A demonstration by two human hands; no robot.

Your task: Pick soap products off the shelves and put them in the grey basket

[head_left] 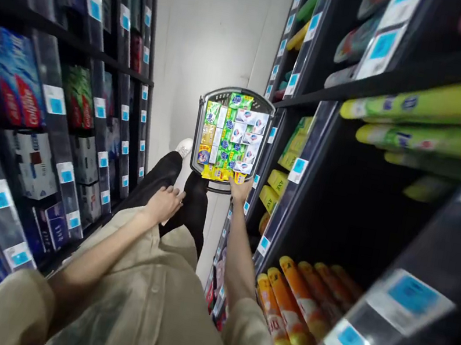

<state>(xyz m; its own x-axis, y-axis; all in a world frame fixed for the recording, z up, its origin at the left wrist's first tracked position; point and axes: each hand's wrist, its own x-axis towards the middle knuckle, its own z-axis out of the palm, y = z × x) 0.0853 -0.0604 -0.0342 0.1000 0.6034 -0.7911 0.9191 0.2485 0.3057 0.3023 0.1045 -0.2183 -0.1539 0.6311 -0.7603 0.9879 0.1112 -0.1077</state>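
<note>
A dark grey shopping basket [198, 132] hangs or stands in the middle of the aisle, packed with soaps. In it are green packets [225, 145], white boxes [252, 140] and a row of yellow packs [216, 174] along the near side. My right hand [240, 189] is closed on the basket's near right rim, its thumb close to the yellow packs. Over my thigh, my left hand [165, 204] is held with its fingers curled. Something small and pale shows under its palm, too hidden to name.
Dark shelves line both sides closely. On the left are toothpaste boxes [16, 78]; on the right lie yellow tubes [428, 102], orange canisters [298, 296] and yellow packs [274, 189]. Price tags [410, 300] front the shelves. A pale floor [211, 22] runs ahead.
</note>
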